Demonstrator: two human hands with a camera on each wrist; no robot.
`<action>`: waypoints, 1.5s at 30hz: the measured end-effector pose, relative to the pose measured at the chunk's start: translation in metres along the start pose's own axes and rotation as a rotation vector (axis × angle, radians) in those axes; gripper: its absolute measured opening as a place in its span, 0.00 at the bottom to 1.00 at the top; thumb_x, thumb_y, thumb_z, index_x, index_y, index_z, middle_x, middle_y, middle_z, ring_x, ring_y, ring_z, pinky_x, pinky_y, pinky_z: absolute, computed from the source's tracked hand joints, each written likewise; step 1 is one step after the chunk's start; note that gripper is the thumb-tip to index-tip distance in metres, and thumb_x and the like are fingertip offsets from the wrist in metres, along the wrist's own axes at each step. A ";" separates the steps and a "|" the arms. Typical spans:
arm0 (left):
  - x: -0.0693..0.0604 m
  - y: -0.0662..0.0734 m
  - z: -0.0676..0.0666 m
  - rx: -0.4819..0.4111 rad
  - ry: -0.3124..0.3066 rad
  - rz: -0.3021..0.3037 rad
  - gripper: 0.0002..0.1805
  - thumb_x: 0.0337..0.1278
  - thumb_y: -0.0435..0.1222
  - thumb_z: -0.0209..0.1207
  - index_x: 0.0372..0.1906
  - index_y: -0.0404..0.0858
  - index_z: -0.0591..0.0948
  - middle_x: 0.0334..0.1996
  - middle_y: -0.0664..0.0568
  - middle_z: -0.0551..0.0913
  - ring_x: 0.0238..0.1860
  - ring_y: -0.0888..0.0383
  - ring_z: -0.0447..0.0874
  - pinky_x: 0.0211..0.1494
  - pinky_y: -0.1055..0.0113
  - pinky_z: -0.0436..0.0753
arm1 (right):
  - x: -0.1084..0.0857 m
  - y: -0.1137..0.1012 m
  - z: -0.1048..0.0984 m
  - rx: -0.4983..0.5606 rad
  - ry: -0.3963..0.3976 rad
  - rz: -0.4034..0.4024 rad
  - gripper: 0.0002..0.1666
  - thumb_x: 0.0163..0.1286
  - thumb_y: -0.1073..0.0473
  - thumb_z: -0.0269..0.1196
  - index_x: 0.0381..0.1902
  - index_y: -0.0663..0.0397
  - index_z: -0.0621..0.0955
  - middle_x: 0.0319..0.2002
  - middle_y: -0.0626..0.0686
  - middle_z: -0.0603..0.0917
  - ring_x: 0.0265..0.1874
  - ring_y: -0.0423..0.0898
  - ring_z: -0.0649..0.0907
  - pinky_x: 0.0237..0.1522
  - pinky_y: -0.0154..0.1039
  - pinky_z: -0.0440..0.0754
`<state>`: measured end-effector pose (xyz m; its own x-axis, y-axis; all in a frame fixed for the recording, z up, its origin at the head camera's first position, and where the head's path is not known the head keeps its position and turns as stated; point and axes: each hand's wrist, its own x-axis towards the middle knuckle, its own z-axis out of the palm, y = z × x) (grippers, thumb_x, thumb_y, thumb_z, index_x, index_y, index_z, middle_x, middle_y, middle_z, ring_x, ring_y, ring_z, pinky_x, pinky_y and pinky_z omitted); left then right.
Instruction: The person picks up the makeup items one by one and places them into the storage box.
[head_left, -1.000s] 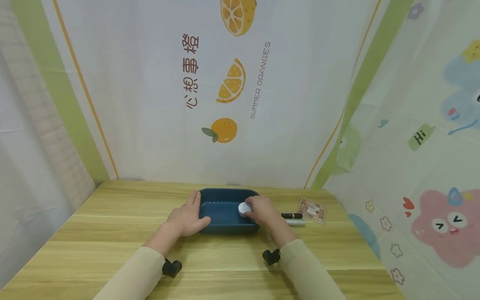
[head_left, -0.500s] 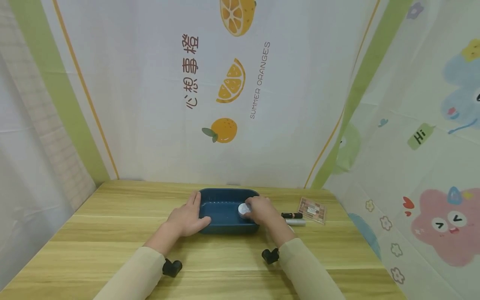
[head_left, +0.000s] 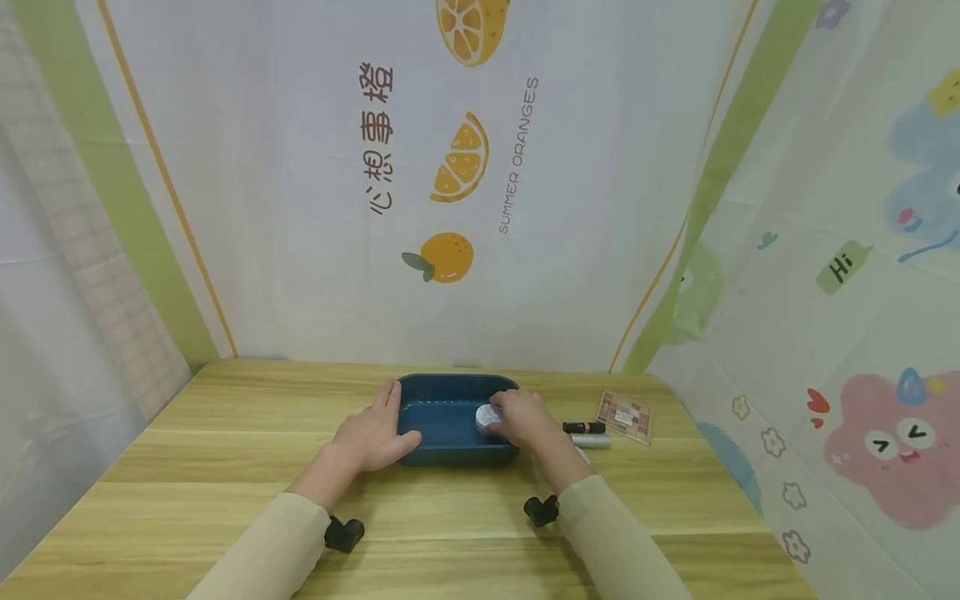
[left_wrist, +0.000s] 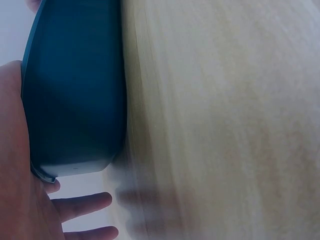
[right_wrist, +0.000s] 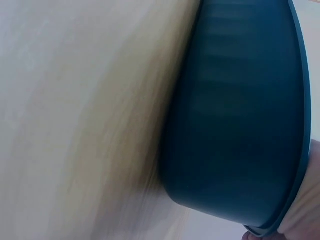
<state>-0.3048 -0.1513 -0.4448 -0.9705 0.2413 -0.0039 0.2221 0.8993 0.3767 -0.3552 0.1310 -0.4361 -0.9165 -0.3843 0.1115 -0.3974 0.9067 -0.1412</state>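
Note:
A dark blue rectangular tray (head_left: pixel 438 423) sits on the wooden table. My left hand (head_left: pixel 371 435) rests against its left end, fingers extended and thumb over the near rim. In the left wrist view, the fingers of that left hand (left_wrist: pixel 25 170) spread beyond the tray's corner. At the tray's right end, my right hand (head_left: pixel 525 419) pinches a small round white container (head_left: pixel 486 418) with a faintly patterned top, inside the tray. Part of the container is hidden by the fingers. The right wrist view catches only a sliver of the right hand (right_wrist: pixel 304 197) at the rim.
To the right of the tray lie a black tube (head_left: pixel 583 427), a silver cylinder (head_left: pixel 592 442) and a brown checkered palette (head_left: pixel 625 417). Something pale and rounded is partly hidden behind the right wrist. Printed cloth (head_left: pixel 585 317) hangs along the table's back edge.
The head view has shifted very slightly. Both hands, the tray and the round container keep their places, and the container's top shows its pattern a little differently.

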 end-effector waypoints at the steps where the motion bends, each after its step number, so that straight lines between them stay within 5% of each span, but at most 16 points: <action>1: 0.000 0.000 0.000 0.002 0.001 0.001 0.56 0.73 0.56 0.53 0.89 0.27 0.45 0.90 0.32 0.44 0.71 0.31 0.81 0.30 0.55 0.75 | 0.000 0.000 0.000 0.003 0.001 -0.001 0.30 0.69 0.47 0.78 0.64 0.56 0.88 0.58 0.57 0.91 0.58 0.59 0.87 0.59 0.57 0.78; 11: 0.002 -0.004 0.002 -0.002 0.002 -0.001 0.57 0.71 0.57 0.52 0.89 0.27 0.43 0.91 0.33 0.42 0.58 0.33 0.88 0.23 0.58 0.66 | -0.001 -0.002 -0.003 0.007 0.007 0.002 0.31 0.69 0.49 0.77 0.64 0.58 0.87 0.60 0.58 0.91 0.60 0.59 0.87 0.62 0.58 0.78; 20: 0.004 -0.005 0.003 0.000 0.008 0.003 0.57 0.71 0.57 0.52 0.89 0.27 0.44 0.90 0.33 0.43 0.64 0.31 0.85 0.24 0.57 0.67 | -0.003 -0.002 -0.003 0.035 -0.014 0.030 0.33 0.71 0.47 0.76 0.69 0.57 0.85 0.64 0.59 0.88 0.66 0.59 0.85 0.69 0.59 0.76; 34: 0.003 0.000 -0.001 0.034 0.005 0.001 0.57 0.72 0.57 0.54 0.89 0.26 0.46 0.90 0.32 0.46 0.63 0.32 0.86 0.25 0.58 0.68 | -0.017 0.016 -0.019 0.403 0.083 0.041 0.31 0.79 0.47 0.69 0.72 0.58 0.82 0.68 0.59 0.85 0.63 0.60 0.85 0.66 0.59 0.83; 45: 0.005 -0.006 0.002 0.029 0.004 -0.004 0.57 0.74 0.58 0.55 0.89 0.27 0.45 0.90 0.32 0.45 0.63 0.32 0.86 0.22 0.58 0.66 | -0.047 0.049 -0.044 0.356 0.094 0.076 0.32 0.79 0.43 0.68 0.72 0.54 0.82 0.70 0.58 0.85 0.63 0.59 0.84 0.62 0.61 0.84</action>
<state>-0.3107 -0.1543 -0.4489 -0.9717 0.2361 -0.0020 0.2205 0.9104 0.3500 -0.3296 0.2010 -0.4052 -0.9421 -0.2861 0.1747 -0.3352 0.8086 -0.4835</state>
